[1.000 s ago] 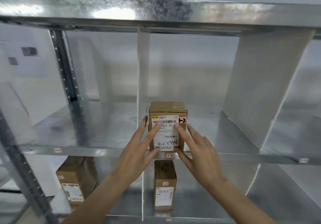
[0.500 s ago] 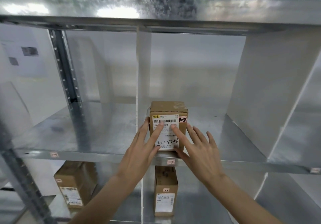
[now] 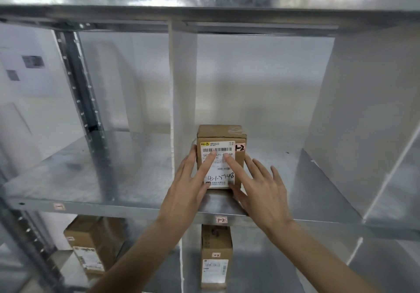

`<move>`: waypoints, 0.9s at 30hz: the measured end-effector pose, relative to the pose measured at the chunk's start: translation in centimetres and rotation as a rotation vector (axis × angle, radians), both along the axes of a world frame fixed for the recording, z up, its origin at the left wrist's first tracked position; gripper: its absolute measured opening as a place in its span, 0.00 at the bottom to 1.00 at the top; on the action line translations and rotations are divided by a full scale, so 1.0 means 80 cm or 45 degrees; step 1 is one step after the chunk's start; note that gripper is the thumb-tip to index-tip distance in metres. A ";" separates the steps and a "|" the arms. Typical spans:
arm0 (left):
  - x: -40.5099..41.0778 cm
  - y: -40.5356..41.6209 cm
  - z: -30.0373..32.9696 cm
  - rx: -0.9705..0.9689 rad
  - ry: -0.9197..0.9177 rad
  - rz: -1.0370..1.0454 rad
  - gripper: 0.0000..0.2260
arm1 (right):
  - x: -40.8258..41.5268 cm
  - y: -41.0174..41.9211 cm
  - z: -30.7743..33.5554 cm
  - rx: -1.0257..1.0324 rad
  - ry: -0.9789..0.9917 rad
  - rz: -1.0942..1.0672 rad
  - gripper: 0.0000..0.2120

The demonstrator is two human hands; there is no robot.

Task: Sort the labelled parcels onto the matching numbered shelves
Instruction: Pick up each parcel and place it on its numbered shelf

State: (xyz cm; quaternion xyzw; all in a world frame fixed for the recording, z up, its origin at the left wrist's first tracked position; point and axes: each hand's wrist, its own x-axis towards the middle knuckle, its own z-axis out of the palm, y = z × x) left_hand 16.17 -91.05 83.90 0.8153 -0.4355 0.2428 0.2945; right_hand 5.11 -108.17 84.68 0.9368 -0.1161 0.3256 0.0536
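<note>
Head view showed a small cardboard parcel (image 3: 221,156) standing upright on the middle metal shelf (image 3: 136,179), in the bay just right of a white vertical divider (image 3: 183,88). Its near face carried a white shipping label (image 3: 217,167) with a barcode and the handwriting "4-1-5348", and a small pink sticker (image 3: 240,148) marked "1-2" sat at the upper right corner of that face. A matching pink shelf tag (image 3: 221,219) reading "1-2" was stuck to the front lip of the shelf, directly below the parcel.

Both hands lay against the parcel with fingers straight and spread, gripping nothing. The left hand (image 3: 188,188) pressed its index finger onto the label near the barcode, its thumb at the lower left of the label, the other fingers along the parcel's left edge. The right hand (image 3: 261,188) likewise laid its index finger across the label, with its thumb at the lower right corner and its remaining fingers fanned out beside the right side of the box.

On the shelf below, a second parcel (image 3: 216,258) stood upright under the tag, and a third parcel (image 3: 91,245) sat tilted farther left. Another pink tag (image 3: 59,206) marked the left bay's lip; its writing was too blurred to read.
</note>
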 end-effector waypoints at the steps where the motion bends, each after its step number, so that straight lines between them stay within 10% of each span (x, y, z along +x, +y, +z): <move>1: 0.001 -0.001 0.001 0.000 0.000 0.007 0.44 | 0.002 -0.001 0.000 0.004 0.005 -0.002 0.40; 16: -0.026 0.016 0.011 0.139 -0.001 0.122 0.46 | -0.019 0.006 0.003 -0.022 -0.075 -0.009 0.44; 27: -0.070 0.146 0.095 -0.010 -0.118 0.134 0.25 | -0.058 0.122 0.105 -0.174 -0.378 0.268 0.26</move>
